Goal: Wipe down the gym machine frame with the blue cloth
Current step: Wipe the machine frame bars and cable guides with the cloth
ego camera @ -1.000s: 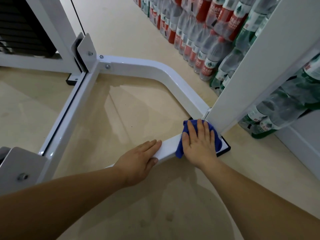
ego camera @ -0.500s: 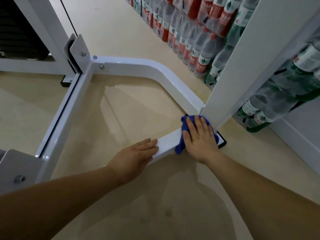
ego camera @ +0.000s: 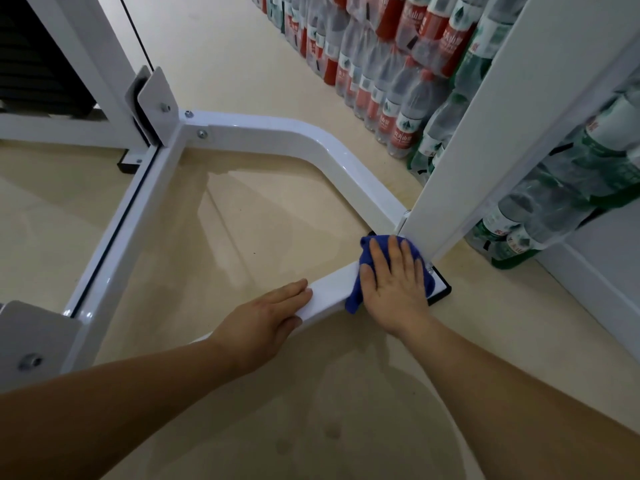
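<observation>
Hands at work on a white gym frame, seen from the head camera. The right hand lies flat, fingers straight and close together, pressing the cloth onto the near bar where it meets the slanted post. Most of the cloth is hidden under the palm; blue folds show only past the fingertips and down the bar's near face. The left hand rests on the same bar with a bare stretch between it and the cloth, fingers straight along the top, thumb against the near face, holding nothing. A black pad under the post is partly covered by the right hand. Bottles line the far side, some behind the post, their labels too blurred to read. A dark stack at top left and a grey bracket at lower left are cut off by the edge. The beige floor shows glossy reflections.
</observation>
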A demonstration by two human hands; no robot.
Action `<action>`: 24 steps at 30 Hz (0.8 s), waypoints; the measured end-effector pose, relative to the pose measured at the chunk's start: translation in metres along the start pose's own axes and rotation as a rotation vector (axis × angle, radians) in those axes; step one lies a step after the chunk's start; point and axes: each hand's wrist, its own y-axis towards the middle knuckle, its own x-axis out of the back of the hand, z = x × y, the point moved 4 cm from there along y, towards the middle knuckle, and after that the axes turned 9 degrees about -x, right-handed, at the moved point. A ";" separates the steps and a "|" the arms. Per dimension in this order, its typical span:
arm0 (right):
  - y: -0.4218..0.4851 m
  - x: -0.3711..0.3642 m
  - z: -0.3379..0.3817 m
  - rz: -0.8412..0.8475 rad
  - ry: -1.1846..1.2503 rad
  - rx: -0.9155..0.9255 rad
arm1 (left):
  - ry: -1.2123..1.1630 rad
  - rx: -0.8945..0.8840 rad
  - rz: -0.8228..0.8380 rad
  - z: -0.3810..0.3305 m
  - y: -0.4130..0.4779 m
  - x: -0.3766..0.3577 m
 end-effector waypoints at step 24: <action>-0.095 -0.055 0.091 -0.067 -0.029 0.400 | 0.091 0.449 -0.021 -0.010 -0.025 0.025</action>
